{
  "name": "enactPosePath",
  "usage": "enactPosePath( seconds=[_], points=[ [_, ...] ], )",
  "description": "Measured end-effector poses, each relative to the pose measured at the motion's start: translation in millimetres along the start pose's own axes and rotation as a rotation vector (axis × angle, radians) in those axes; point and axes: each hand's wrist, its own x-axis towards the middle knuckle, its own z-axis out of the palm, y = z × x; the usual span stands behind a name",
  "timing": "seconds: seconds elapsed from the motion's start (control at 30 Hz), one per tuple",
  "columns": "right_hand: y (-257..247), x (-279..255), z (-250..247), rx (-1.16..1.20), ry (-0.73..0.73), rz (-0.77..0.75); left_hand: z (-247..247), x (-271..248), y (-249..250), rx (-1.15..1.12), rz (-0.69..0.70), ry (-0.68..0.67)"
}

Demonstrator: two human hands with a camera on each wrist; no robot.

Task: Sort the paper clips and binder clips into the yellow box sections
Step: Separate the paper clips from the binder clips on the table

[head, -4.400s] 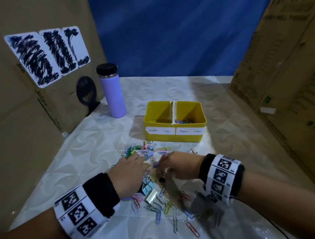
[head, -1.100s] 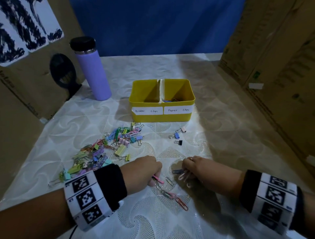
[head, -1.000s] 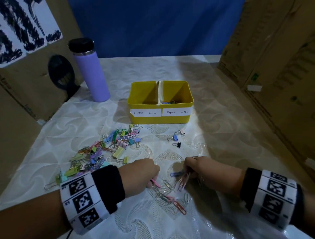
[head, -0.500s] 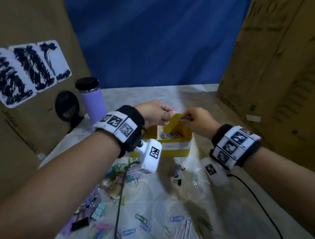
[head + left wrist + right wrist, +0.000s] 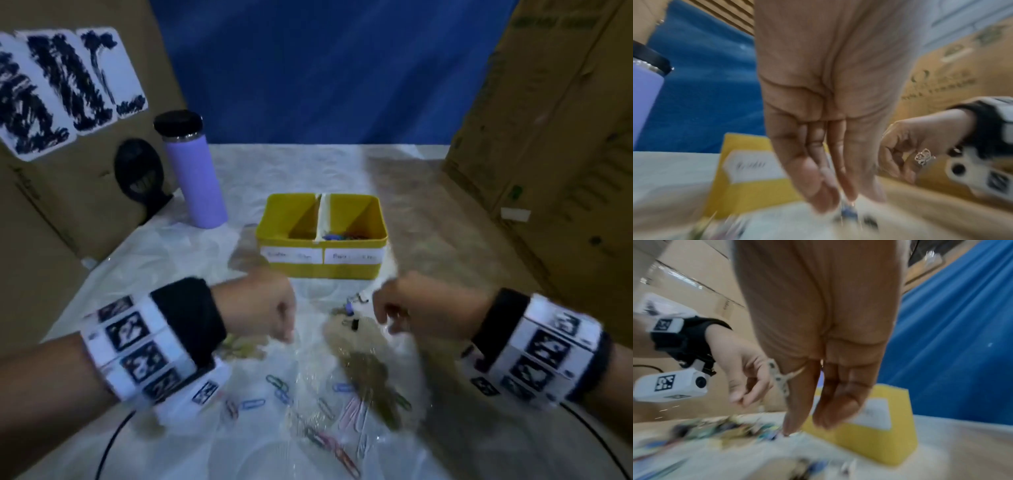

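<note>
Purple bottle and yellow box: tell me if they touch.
Apart. The head view shows bare white tablecloth between the purple bottle and the yellow box.

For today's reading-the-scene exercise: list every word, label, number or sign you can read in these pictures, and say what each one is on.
No text reads clearly.
Left label on the yellow box: handwritten, too blurred to read.
Right label on the box: handwritten, too blurred.
White sheets on the left cardboard wall: scribbled over in black, nothing legible.
Print on the right cardboard: too blurred.
Wristbands: black-and-white square code markers, no words.
</note>
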Motion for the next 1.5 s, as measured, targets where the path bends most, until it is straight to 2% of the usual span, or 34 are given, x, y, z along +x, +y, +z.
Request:
enactPosePath(
  seconds=[0.07,0.1,0.17,0.23,0.37,0.5,0.57,0.7,0.83,0.93,1.07,1.23,1.3,1.4,1.5],
  points=[
    [-11,-10,28,-0.055,-0.173,-0.027,33,-22,-10,0.118,-0.101,-0.090],
    [-15,-14,39,-0.066,-0.206,-0.014,46,-30,-14,0.120,-0.145,-0.100],
    [-21,-21,53,-0.018,-0.221,0.033,67,-40,-21,0.053,-0.239,-0.119],
    [-25,-26,62,0.014,-0.204,0.049,79,-45,-22,-0.009,-0.280,-0.081],
    [-31,-31,68,0.058,-0.135,0.034,90,-50,-23,-0.013,-0.212,-0.005],
    [-36,-22,70,0.137,-0.026,0.056,86,-50,-20,-0.149,-0.245,0.052],
    [-45,-17,72,0.112,-0.007,0.047,85,-48,-20,-0.133,-0.250,0.056],
    [-77,-20,70,0.011,-0.057,-0.004,83,-49,-17,-0.028,-0.216,0.053],
    [-99,-24,75,-0.049,-0.075,-0.089,96,-61,-13,-0.080,-0.209,0.120],
    [-100,-15,80,-0.021,-0.057,-0.108,101,-68,-10,-0.181,-0.235,0.122],
    [-92,-9,80,0.021,-0.078,-0.143,104,-64,-7,-0.089,-0.212,0.078],
    [-87,-9,86,-0.145,-0.109,-0.206,106,-55,3,-0.360,-0.164,0.222],
    [-84,-10,86,-0.200,-0.090,-0.207,104,-50,9,-0.293,-0.106,0.279],
    [-76,-13,83,-0.166,-0.101,-0.186,104,-46,8,-0.039,-0.127,0.206],
    [-63,-17,80,-0.021,-0.105,-0.147,107,-46,7,-0.075,-0.147,0.158]
  ],
)
